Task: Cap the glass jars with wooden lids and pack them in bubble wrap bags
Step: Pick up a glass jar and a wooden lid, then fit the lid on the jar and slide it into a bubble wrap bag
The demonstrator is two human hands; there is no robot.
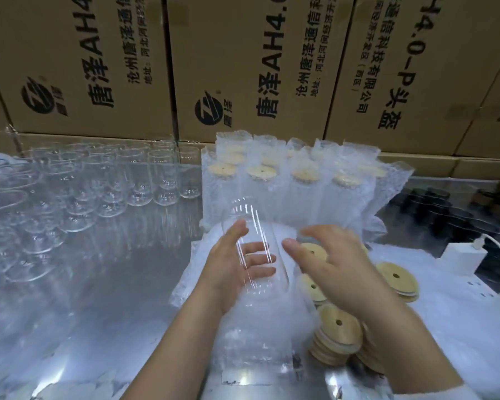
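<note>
Your left hand point(231, 267) has the glass jar point(244, 210): thumb on the near side, fingers wrapped round the back and showing through the clear wall. The jar is uncapped and tilted, held above the flat pile of bubble wrap bags point(251, 336) in front of you, just short of the packed row.

Your right hand point(335, 264) hovers just beside the jar, fingers point(318, 231) spread wide and relaxed, holding nothing. The thumb tip is close to the glass, though I can't tell whether it touches.

Under that palm lie the wooden lids point(337, 327), several short stacks on the bubble wrap, each lid with a small hole in its top (the nearest stack sits by your right forearm).

Behind the pile stand the packed jars point(260, 180), upright in their bubble bags, pale lids showing through and bag mouths open at the top. Off to your left, the empty jars point(139, 180) crowd the shiny surface point(113, 284) in rows, all open-mouthed. Cardboard boxes point(243, 67) with black print wall off the far side.

At the right edge a white charger point(462, 256) with its cable rests near the lids. The dark things behind it are too blurred to name.
</note>
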